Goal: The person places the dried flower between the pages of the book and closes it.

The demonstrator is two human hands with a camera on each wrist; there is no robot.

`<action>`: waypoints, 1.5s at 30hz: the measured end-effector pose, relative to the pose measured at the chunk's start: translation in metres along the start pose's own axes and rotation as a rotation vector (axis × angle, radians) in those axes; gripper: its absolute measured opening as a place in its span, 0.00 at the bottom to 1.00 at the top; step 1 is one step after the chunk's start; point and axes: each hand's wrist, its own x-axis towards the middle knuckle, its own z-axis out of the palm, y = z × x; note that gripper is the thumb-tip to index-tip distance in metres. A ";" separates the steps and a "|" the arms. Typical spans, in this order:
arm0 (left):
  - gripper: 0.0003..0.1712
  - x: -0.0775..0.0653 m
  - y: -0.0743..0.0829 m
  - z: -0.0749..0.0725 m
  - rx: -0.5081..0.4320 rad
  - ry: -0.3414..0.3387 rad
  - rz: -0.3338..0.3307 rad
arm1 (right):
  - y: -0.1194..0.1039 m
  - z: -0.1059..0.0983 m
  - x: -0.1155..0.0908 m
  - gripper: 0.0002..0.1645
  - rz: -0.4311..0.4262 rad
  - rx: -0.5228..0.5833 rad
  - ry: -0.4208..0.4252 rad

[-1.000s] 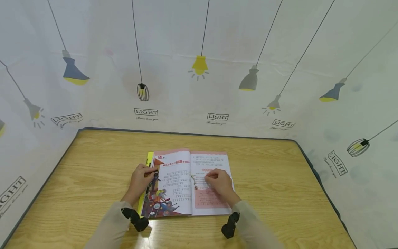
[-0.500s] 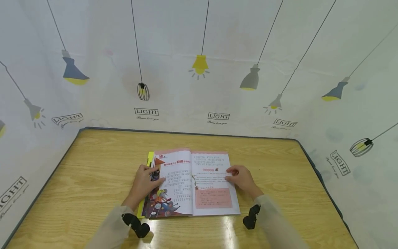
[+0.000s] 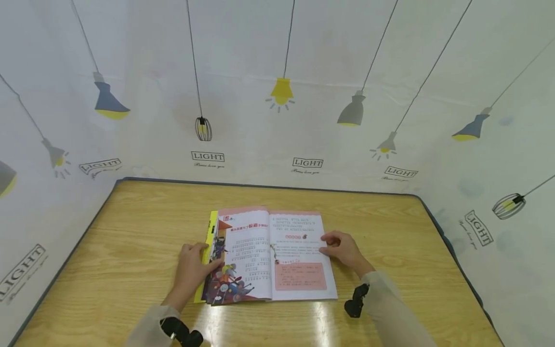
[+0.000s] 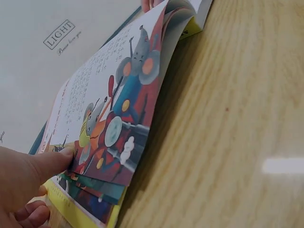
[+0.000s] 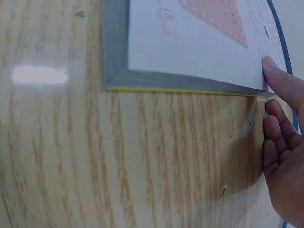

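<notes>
An open illustrated book lies on the table, its left page bearing cartoon mice and its right page a pink text box. My left hand grips the left edge. In the left wrist view, the thumb presses on the picture page while the curled fingers sit by the yellow cover, partly hidden. At the opposite edge, my right hand pinches the book: its thumb is on the page and its fingers curl at the edge, close to the tabletop.
The wood-grain table has a dark rim along its back and sides. Behind it hangs a pale cloth printed with lamps and the word LIGHT. A black wrist camera sits on each sleeve.
My right hand has moved right from the middle of the right page to its outer edge. My left hand has shifted slightly down and left along the left edge.
</notes>
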 end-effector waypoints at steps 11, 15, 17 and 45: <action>0.34 -0.010 0.003 0.003 -0.009 0.064 -0.095 | 0.004 0.003 -0.002 0.18 0.014 0.019 0.030; 0.33 -0.012 0.001 0.003 0.003 0.084 -0.147 | 0.006 0.002 -0.004 0.17 -0.046 0.044 0.043; 0.32 -0.012 0.000 0.003 0.021 0.095 -0.165 | 0.005 0.002 -0.006 0.18 -0.066 0.052 0.051; 0.24 -0.008 0.031 -0.037 -0.400 0.023 -0.150 | 0.008 0.006 -0.005 0.18 0.001 0.041 0.072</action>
